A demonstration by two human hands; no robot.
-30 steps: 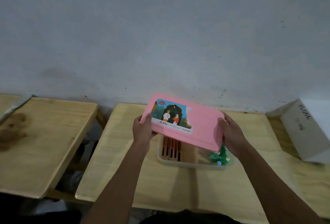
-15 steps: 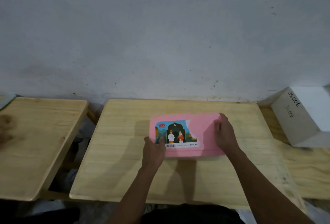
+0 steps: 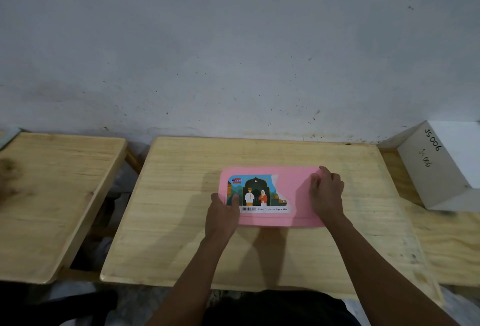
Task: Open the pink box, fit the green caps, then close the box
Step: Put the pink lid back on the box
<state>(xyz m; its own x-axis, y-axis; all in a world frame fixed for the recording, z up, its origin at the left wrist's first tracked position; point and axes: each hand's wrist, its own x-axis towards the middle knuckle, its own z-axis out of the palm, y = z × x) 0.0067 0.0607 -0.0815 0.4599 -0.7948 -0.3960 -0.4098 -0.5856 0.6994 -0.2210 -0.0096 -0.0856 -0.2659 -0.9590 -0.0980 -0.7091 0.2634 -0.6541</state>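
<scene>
The pink box (image 3: 291,195) lies flat in the middle of the wooden table (image 3: 181,221), its pink lid down over it and a picture sticker on top. My left hand (image 3: 222,218) grips the near left corner, thumb on the lid and fingers down the side. My right hand (image 3: 327,195) holds the right end, its thumb on the lid and its fingers curled over the edge. The green caps are hidden by the lid.
A second wooden table (image 3: 52,195) stands to the left across a narrow gap. A white box (image 3: 441,167) with handwriting sits at the right by the wall. The grey wall rises right behind the tables.
One second ago both hands held the pink lid tilted above the open base. The lid then came down onto the base, and the hands have stayed at its two ends since.
</scene>
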